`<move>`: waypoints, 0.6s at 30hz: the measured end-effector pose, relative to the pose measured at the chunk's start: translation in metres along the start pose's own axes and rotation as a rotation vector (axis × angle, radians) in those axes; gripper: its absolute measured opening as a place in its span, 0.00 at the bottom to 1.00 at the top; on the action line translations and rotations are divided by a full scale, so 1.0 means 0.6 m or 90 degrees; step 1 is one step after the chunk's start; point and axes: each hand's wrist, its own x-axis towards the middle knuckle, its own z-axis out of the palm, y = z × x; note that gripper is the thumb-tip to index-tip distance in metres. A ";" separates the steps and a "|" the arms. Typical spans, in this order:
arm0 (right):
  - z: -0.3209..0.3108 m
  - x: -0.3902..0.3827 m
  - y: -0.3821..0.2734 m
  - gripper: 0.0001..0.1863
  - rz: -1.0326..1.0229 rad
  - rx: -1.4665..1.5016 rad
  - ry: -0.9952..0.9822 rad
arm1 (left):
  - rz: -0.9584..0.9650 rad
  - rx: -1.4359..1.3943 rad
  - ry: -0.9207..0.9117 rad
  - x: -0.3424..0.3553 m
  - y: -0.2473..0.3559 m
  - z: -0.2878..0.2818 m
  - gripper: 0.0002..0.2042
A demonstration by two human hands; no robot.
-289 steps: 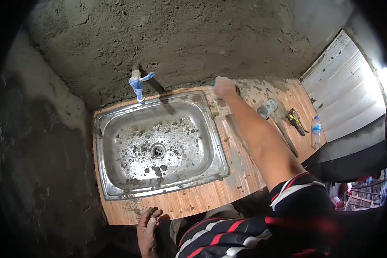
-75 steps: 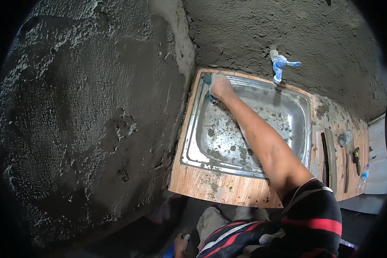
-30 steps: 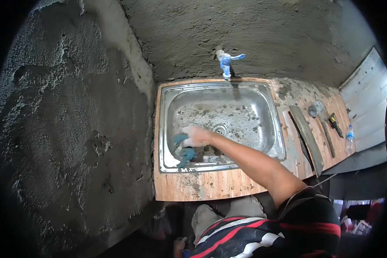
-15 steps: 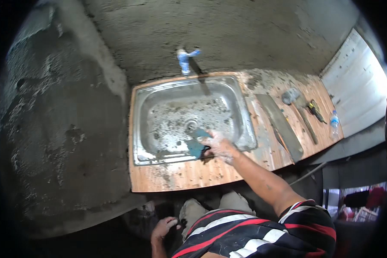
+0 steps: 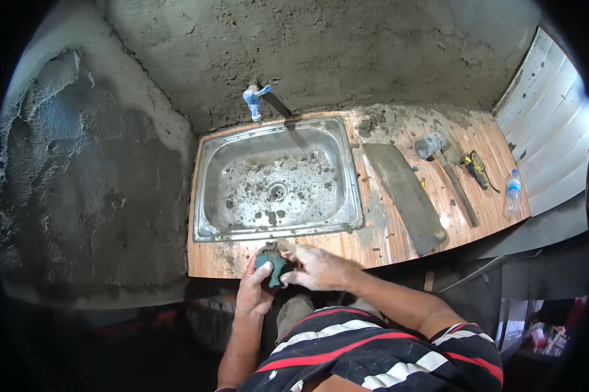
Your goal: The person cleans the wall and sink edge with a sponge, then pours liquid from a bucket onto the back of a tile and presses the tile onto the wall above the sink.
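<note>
On the right, a long grey board (image 5: 404, 199) lying aslant, next to a mallet (image 5: 432, 146) with a grey, dirty head and its handle pointing toward the near edge. Beyond that, a yellow-and-black tool (image 5: 477, 169), then a clear plastic bottle (image 5: 513, 191) with a blue label. Farther right, a pale ribbed panel (image 5: 553, 124) with dark specks. At the back, a blue-and-white tap (image 5: 251, 103) jutting from a rough grey wall (image 5: 360, 55).

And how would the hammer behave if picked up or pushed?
The hammer is likely head-heavy, given its thick head and slim handle. That straight handle suggests it's stiff. Lying flat, it seems unlikely to tip.
</note>
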 end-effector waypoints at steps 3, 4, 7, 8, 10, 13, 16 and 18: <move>-0.042 -0.041 0.017 0.40 0.013 0.073 0.055 | 0.048 0.014 0.063 0.012 0.018 0.023 0.19; -0.064 -0.057 0.022 0.36 0.077 0.105 0.010 | 0.079 0.025 0.073 0.025 0.028 0.029 0.20; -0.076 -0.096 0.094 0.31 0.002 0.214 0.027 | 0.241 0.157 0.085 0.072 0.079 0.045 0.21; -0.081 -0.106 0.089 0.30 0.043 0.213 -0.020 | 0.274 0.183 0.113 0.087 0.095 0.027 0.23; -0.084 -0.119 0.099 0.28 0.084 0.210 -0.080 | 0.290 0.228 0.172 0.114 0.115 0.031 0.24; -0.061 -0.132 0.127 0.26 0.171 0.248 -0.152 | 0.296 0.263 0.185 0.151 0.119 0.046 0.24; -0.015 -0.127 0.162 0.27 0.160 0.280 -0.197 | 0.294 0.289 0.186 0.161 0.112 0.059 0.31; 0.016 -0.119 0.168 0.27 0.152 0.270 -0.244 | 0.252 0.609 0.084 0.152 0.108 0.048 0.42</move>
